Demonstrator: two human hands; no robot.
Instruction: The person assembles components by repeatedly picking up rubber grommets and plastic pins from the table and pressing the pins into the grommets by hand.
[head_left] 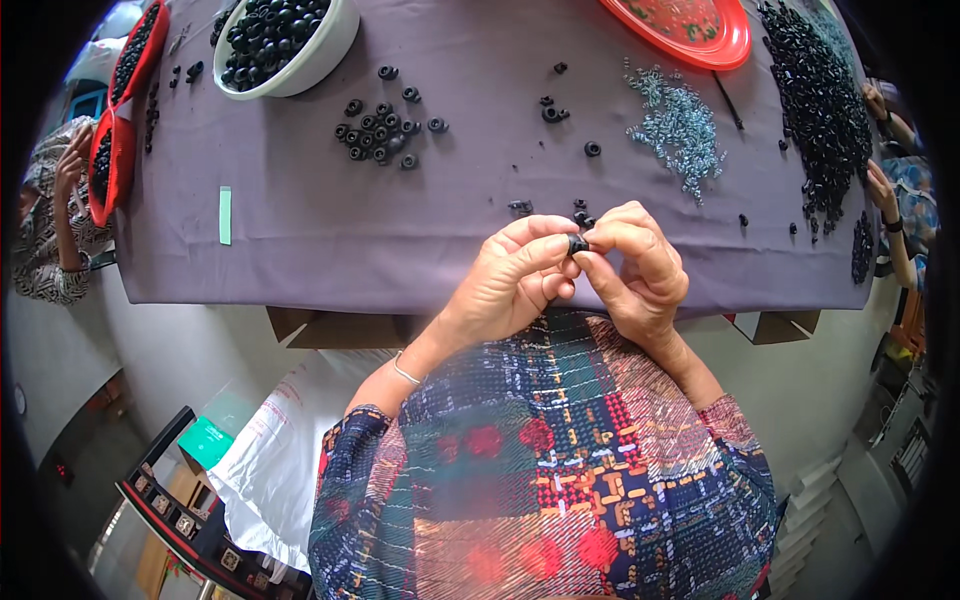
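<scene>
Near the table's front edge, my two hands meet at a small round black plastic part (577,244). My left hand (508,272) pinches it between thumb and forefinger, the other fingers curled below. My right hand (642,268) is closed too, its thumb and forefinger pressed against the part's right side; anything smaller between those fingertips is hidden. Just beyond them lie a few small black pieces (582,216) and another dark piece (520,207). A loose cluster of round black parts with holes (380,135) sits farther left on the cloth.
A white bowl (335,50) of black parts stands far left. Tiny bluish spring-like pieces (680,130) lie right, below a red tray (735,40). A heap of small black pieces (820,110) covers the right side. Red containers (120,170) and a green strip (225,215) are left. Other people sit at both sides.
</scene>
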